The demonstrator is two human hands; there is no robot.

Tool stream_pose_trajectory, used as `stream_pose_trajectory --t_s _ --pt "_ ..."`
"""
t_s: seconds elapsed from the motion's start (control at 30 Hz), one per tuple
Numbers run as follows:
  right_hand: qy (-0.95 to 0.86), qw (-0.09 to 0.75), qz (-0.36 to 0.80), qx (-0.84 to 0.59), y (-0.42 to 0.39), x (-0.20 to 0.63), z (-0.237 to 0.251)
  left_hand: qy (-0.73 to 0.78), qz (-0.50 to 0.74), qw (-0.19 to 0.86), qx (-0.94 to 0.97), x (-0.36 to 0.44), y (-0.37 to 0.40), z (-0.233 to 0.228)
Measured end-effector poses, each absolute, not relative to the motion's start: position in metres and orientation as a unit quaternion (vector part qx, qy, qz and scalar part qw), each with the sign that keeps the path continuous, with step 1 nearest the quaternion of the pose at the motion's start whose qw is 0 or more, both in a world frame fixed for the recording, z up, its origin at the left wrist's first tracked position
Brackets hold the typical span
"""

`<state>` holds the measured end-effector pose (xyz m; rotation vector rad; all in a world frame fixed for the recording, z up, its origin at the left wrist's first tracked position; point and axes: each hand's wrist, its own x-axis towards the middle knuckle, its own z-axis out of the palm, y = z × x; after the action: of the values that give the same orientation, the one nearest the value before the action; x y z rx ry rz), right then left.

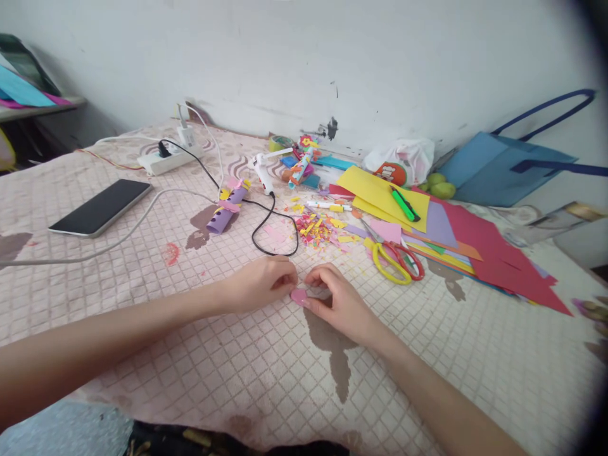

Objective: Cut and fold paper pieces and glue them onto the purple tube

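Observation:
Between my two hands is a small pink paper piece with a rounded edge, low over the quilted cloth. My left hand is closed, its fingertips pinching the piece's left side. My right hand grips the right side between thumb and curled fingers. Just beyond lies a heap of tiny coloured paper scraps. A purple paper roll with yellow and pink trimmings lies farther left. Scissors with yellow handles and a pair with red handles rest to the right of the scraps.
A white glue gun with a looping black cord stands behind the scraps. On the left are a phone and a power strip. Yellow sheets, a green cutter, red paper and a blue bag lie right.

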<state>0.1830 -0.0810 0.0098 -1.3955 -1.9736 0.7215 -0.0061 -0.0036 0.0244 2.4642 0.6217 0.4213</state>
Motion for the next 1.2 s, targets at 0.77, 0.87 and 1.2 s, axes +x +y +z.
stream_pose_trajectory --t_s 0.77,0.87,1.2 --pt "-0.828 0.26 0.194 -0.457 -0.081 0.189 0.018 0.109 0.203 0.316 0.92 -0.009 0.001 0.014" --pt "-0.829 0.252 0.2 -0.457 -0.081 0.19 0.015 0.079 0.198 0.31 0.927 -0.008 0.002 0.015" --pt "-0.821 0.258 0.207 -0.465 -0.08 0.189 0.016 0.053 0.192 0.297 0.934 -0.008 0.004 0.017"
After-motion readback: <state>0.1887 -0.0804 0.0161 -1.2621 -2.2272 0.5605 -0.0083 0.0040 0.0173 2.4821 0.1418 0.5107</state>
